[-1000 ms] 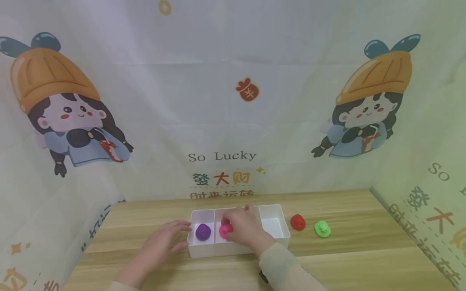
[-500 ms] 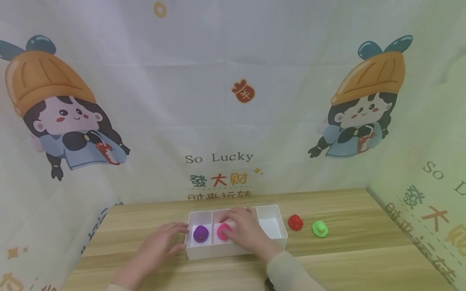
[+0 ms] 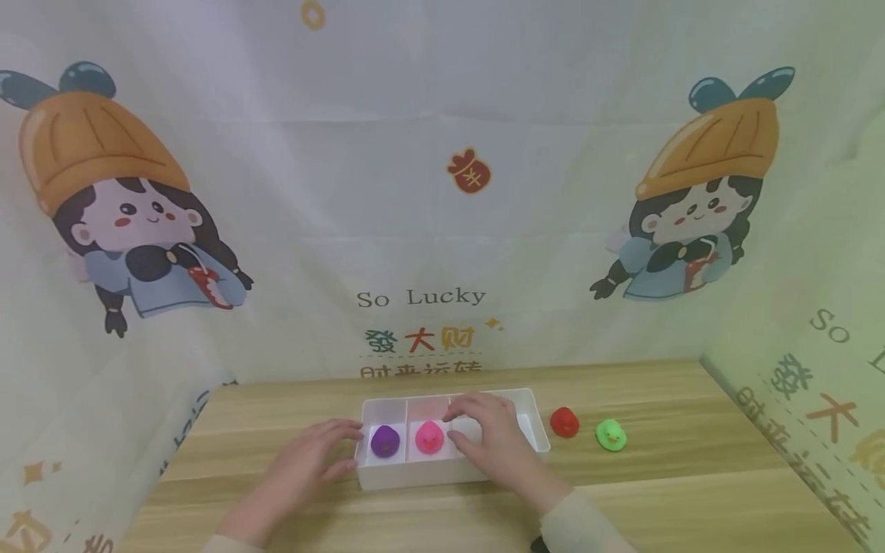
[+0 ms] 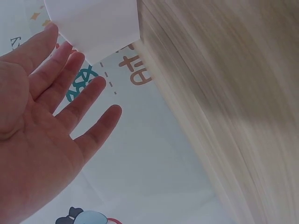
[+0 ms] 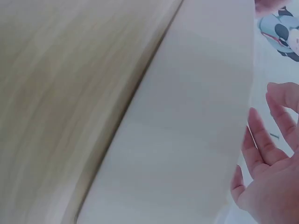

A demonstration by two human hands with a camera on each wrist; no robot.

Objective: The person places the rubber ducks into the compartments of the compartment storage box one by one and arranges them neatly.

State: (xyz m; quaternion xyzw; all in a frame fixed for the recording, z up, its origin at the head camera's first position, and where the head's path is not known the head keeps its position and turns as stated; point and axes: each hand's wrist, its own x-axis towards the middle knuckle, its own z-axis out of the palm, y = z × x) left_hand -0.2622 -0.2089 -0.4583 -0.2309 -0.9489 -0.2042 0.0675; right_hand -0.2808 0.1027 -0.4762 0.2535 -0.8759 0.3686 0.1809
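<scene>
A white divided box [image 3: 394, 478] stands on the table. In its leftmost compartment sits a purple toy duck [image 3: 385, 442], and the compartment beside it holds a pink toy duck [image 3: 429, 438]. My left hand [image 3: 313, 457] is at the box's left end. The left wrist view shows that hand [image 4: 51, 107] with fingers spread, the fingertips at the box's edge [image 4: 103, 28]. Over the compartments right of the pink duck hovers my right hand [image 3: 494, 442], its thumb and fingers apart and holding nothing. The right wrist view shows its fingers loosely bent beyond the box's long wall [image 5: 182, 107].
A red toy duck [image 3: 565, 422] lies on the table just right of the box. Farther right is a green toy duck [image 3: 611, 435]. The wooden tabletop [image 3: 664, 491] ends at a printed cloth backdrop [image 3: 415, 246] behind and at the sides.
My right hand has let go of the pink duck and drawn away to the right, leaving it in the second compartment. The left hand stays at the box's left end.
</scene>
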